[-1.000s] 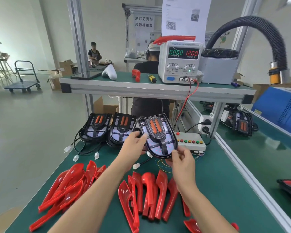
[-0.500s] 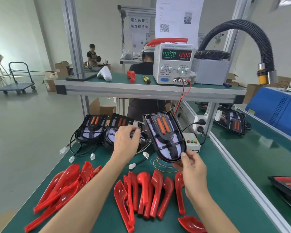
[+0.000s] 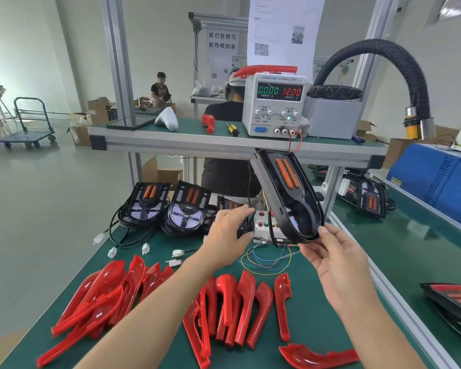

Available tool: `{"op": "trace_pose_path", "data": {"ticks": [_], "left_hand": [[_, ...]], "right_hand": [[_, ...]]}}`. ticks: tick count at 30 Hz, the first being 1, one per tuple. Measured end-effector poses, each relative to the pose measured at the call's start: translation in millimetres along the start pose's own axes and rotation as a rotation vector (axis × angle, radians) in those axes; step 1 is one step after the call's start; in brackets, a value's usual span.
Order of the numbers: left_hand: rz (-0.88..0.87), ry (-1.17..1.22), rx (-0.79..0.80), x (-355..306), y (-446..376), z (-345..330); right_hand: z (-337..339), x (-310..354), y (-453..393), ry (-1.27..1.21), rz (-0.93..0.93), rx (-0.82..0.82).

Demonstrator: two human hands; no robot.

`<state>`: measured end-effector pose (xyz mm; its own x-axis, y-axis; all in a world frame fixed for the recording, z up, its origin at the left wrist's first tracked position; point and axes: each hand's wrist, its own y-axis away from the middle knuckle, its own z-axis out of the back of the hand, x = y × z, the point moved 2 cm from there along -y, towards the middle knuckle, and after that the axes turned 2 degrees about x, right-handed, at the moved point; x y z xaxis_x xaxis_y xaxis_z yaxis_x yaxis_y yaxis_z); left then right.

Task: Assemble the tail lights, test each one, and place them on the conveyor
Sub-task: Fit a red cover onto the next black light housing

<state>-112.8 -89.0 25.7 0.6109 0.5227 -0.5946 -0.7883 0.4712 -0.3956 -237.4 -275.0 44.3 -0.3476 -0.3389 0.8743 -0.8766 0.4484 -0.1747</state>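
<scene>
While the tail light (image 3: 288, 194) is gripped at its lower rim by the right hand (image 3: 336, 258), it is held tilted above the worktop (image 3: 312, 310). A black connector (image 3: 244, 229) is pinched by the left hand (image 3: 228, 235).

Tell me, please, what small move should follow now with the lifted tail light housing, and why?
Probably plug it in: the right hand holds the tail light housing raised, the left hand grips something dark beside the button box, and the power supply reads zero current.
</scene>
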Motion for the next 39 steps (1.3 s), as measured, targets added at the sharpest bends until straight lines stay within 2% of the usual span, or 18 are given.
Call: {"op": "trace_pose_path", "data": {"ticks": [3,7,10,13,16,19,22,24,30,33,39], "left_hand": [[-0.04,0.03,0.098,-10,0,-13],[-0.038,0.408,0.192,-33,14,-21],[-0.018,0.385,0.237,-42,30,-34],[0.047,0.488,0.213,-48,47,-45],[0.249,0.806,0.09,-43,72,-51],[0.353,1.112,-0.022,-28,101,-48],[0.336,1.287,0.022,-11,127,-46],[0.34,1.309,0.018,-3,138,-44],[0.527,1.369,-0.173,22,153,-37],[0.518,1.393,-0.217,32,151,-25],[0.499,1.4,-0.325,50,136,15]], "right_hand": [[-2,13,3,0.003,0.037,0.04],[-7,24,9,0.054,0.079,0.058],[-10,23,13,0.057,0.061,0.069],[-13,17,17,0.096,0.053,0.023],[-9,0,24,0.245,0.122,-0.079],[-3,-30,43,0.331,0.129,-0.136],[2,-71,70,0.38,0.044,-0.158],[0,-97,90,0.401,-0.012,-0.167],[-26,-129,127,0.419,-0.088,-0.13],[-28,-122,130,0.599,0.006,0.005],[-6,-108,122,0.965,0.196,0.114]]}}
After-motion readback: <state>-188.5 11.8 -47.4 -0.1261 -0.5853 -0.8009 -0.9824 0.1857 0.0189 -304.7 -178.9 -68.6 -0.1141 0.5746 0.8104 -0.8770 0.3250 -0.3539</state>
